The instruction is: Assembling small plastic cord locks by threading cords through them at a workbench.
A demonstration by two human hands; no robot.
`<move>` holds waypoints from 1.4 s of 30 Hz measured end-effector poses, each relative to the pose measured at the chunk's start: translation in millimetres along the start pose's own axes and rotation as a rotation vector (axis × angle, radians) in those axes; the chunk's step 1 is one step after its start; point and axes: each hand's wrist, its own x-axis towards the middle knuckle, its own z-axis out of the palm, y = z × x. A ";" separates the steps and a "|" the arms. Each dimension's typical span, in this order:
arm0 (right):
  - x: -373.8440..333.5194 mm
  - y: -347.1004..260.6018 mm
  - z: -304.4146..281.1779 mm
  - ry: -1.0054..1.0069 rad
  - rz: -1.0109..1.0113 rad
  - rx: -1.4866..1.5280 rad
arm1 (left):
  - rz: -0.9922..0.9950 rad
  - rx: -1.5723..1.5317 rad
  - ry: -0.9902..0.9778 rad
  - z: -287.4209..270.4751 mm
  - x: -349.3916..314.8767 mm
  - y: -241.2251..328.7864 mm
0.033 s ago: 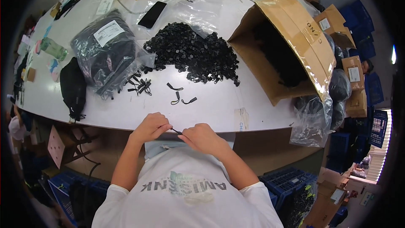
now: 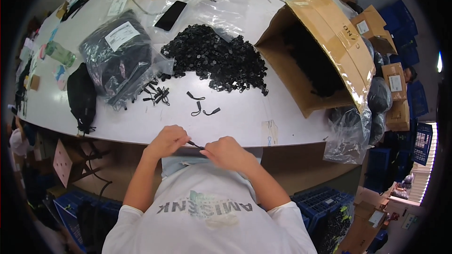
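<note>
At the table's near edge, both hands pinch one black cord zipper pull point(image 2: 195, 145) stretched between them. My left hand point(image 2: 169, 140) has its end at thumb and fingertips; my right hand point(image 2: 228, 153) grips the opposite end, where fingers cover part of it. Just beyond lie three loose zipper pulls point(image 2: 197, 109), each a dark tab with a thin loop. A small heap of similar zipper pulls point(image 2: 160, 96) is to their left. Farther back spreads a large pile of small black looped pieces point(image 2: 212, 59), too small to make out fully.
A clear plastic bag of black goods point(image 2: 117, 61) and a black pouch point(image 2: 81, 96) stand left on the white table point(image 2: 226, 124). An open cardboard box point(image 2: 329, 28) lies tipped on the right, dark inside. A phone point(image 2: 170, 16) rests behind the pile.
My hands have drawn slightly apart, and more of the black zipper pull shows between them. Everything on the table stays where it was.
</note>
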 end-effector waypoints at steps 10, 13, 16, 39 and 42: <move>-3.6 109.4 -51.0 0.935 0.508 0.172 | -0.364 0.086 0.389 -17.3 -7.4 -7.9; 34.1 56.2 10.5 0.465 0.174 -0.447 | -0.413 0.024 0.420 -7.3 -5.1 -6.8; 65.4 36.9 28.4 0.457 0.089 -0.417 | -0.310 0.133 0.395 -3.4 -4.2 -5.0; 42.2 53.1 -18.9 0.876 0.352 0.916 | -0.476 0.576 0.467 -36.8 70.3 -53.8; 18.0 63.9 -19.3 0.837 0.432 0.951 | -0.481 0.824 0.434 -31.4 87.9 -65.9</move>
